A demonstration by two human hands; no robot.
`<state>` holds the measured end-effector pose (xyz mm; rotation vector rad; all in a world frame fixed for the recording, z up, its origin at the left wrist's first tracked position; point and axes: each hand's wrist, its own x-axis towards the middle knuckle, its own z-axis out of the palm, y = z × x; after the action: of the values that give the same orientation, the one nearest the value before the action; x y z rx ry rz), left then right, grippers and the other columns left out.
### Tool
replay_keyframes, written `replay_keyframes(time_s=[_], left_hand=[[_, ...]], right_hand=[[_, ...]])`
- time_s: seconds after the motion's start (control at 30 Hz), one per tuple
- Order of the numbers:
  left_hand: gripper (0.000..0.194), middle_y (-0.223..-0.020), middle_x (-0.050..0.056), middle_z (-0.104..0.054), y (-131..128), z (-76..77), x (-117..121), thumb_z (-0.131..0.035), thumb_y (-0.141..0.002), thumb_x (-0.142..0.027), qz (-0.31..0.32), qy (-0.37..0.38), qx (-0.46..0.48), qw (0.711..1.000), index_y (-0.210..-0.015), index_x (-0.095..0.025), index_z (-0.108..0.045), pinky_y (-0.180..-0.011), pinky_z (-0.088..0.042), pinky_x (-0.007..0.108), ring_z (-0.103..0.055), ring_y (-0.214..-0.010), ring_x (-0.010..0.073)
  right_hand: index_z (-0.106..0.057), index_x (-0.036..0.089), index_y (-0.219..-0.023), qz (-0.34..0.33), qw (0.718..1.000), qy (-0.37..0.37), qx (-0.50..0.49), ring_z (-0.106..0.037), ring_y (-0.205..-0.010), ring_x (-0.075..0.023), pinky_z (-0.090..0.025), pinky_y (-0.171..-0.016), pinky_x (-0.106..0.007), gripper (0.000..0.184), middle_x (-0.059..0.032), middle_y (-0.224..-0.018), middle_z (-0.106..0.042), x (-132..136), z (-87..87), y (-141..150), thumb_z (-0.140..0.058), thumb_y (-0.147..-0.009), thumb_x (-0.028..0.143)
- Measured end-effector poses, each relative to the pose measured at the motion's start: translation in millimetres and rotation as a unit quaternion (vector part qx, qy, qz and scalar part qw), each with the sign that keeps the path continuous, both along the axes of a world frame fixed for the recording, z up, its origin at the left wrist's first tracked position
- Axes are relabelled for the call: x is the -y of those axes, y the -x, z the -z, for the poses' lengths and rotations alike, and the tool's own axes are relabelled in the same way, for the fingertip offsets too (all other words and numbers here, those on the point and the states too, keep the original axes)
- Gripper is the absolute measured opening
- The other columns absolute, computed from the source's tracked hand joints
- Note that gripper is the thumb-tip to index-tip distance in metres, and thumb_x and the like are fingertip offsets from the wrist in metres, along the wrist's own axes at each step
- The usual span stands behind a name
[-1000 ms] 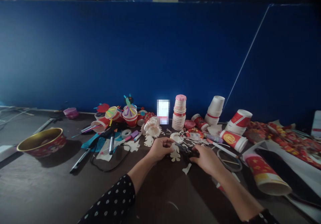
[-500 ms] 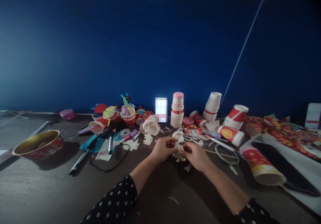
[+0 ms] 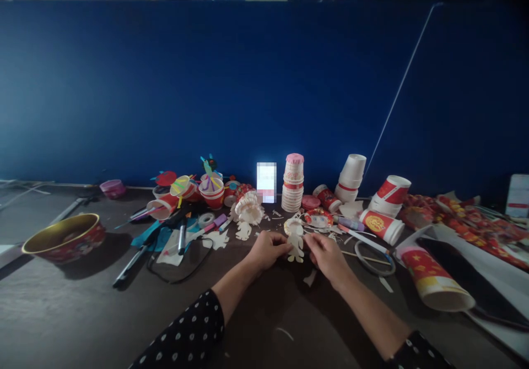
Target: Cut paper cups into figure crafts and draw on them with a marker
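Observation:
A small cream paper figure (image 3: 295, 242) with a round head, arms and legs is held upright between both hands over the dark table (image 3: 74, 308). My left hand (image 3: 266, 249) pinches its left arm. My right hand (image 3: 326, 253) pinches its right side. Paper scraps (image 3: 309, 278) lie just below the hands. Another cut-out figure (image 3: 243, 230) lies flat to the left, beside a frilled white paper-cup piece (image 3: 249, 209).
Behind the hands stand a stack of paper cups (image 3: 294, 184), white cups (image 3: 352, 177) and red cups (image 3: 390, 194). A large red cup (image 3: 430, 278) lies at right by a wire ring (image 3: 374, 256). Markers (image 3: 182, 237), a tape roll (image 3: 206, 220) and a gold bowl (image 3: 61, 237) are at left.
My right hand left the dark object on the table and came in to the paper figure. Both hands have raised the figure upright.

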<state>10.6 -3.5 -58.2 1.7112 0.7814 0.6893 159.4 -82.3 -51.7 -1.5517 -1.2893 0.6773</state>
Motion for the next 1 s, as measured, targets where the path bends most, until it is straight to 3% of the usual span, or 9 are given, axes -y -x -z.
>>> replay_keyframes(time_s=[0.1,0.27,0.43,0.6,0.8,1.0], left_hand=[[0.022,-0.048,-0.001,-0.055,-0.5,1.0,-1.0,-0.06,-0.063,-0.033,-0.017,0.0,-0.014,1.0,-0.057,-0.011,-0.061,-0.047,-0.033,0.021,-0.045,-0.046,0.0094],[0.024,-0.048,-0.001,-0.054,-1.5,1.4,-0.3,-0.06,-0.062,-0.034,-0.002,-0.001,-0.014,1.0,-0.057,-0.011,-0.06,-0.046,-0.031,0.021,-0.044,-0.045,0.0088],[0.035,-0.048,0.0,-0.053,-1.2,-2.3,2.9,-0.052,-0.07,-0.043,0.006,0.01,0.02,1.0,-0.058,-0.011,-0.06,-0.048,-0.033,0.021,-0.044,-0.046,0.0086],[0.025,-0.05,-0.002,-0.054,0.0,-1.6,2.5,-0.064,-0.06,-0.035,0.026,0.019,0.002,0.999,-0.061,-0.01,-0.062,-0.048,-0.031,0.02,-0.043,-0.047,0.0082],[0.021,-0.048,-0.003,-0.052,-1.6,4.6,-2.1,-0.063,-0.059,-0.031,0.001,0.007,-0.012,1.0,-0.057,-0.01,-0.06,-0.047,-0.03,0.02,-0.042,-0.047,0.0076],[0.021,-0.05,-0.002,-0.054,-1.1,1.0,0.3,-0.063,-0.06,-0.031,0.02,-0.005,-0.023,1.0,-0.057,-0.01,-0.06,-0.047,-0.031,0.02,-0.043,-0.046,0.008]], right_hand=[[-0.058,0.016,-0.071,0.016,0.999,-0.006,-0.038,-0.036,-0.037,-0.0092,-0.027,-0.038,-0.021,0.039,0.0063,-0.04,-0.039,-0.2,-1.3,-2.1,-0.042,-0.078,0.051],[-0.056,0.017,-0.063,-0.037,0.999,-0.022,-0.014,-0.036,-0.04,-0.0078,-0.027,-0.039,-0.02,0.03,0.0057,-0.043,-0.044,-1.3,0.1,-2.2,-0.057,-0.069,0.046],[-0.057,0.017,-0.063,-0.011,0.999,-0.035,0.004,-0.039,-0.04,-0.0088,-0.029,-0.041,-0.021,0.027,0.0039,-0.046,-0.05,-3.4,4.8,-3.9,-0.056,-0.07,0.042],[-0.056,0.017,-0.063,-0.012,0.999,-0.037,0.019,-0.039,-0.041,-0.0088,-0.029,-0.04,-0.021,0.026,0.004,-0.048,-0.05,-4.1,7.8,-5.7,-0.056,-0.072,0.042],[-0.056,0.017,-0.065,0.008,0.999,-0.043,0.005,-0.036,-0.037,-0.0088,-0.028,-0.038,-0.021,0.034,0.0057,-0.04,-0.04,-3.0,5.0,-6.9,-0.048,-0.077,0.048],[-0.059,0.016,-0.069,-0.047,0.997,-0.047,0.028,-0.044,-0.047,-0.0095,-0.031,-0.043,-0.019,0.028,0.0026,-0.055,-0.054,-1.8,3.2,-4.2,-0.056,-0.072,0.045]])
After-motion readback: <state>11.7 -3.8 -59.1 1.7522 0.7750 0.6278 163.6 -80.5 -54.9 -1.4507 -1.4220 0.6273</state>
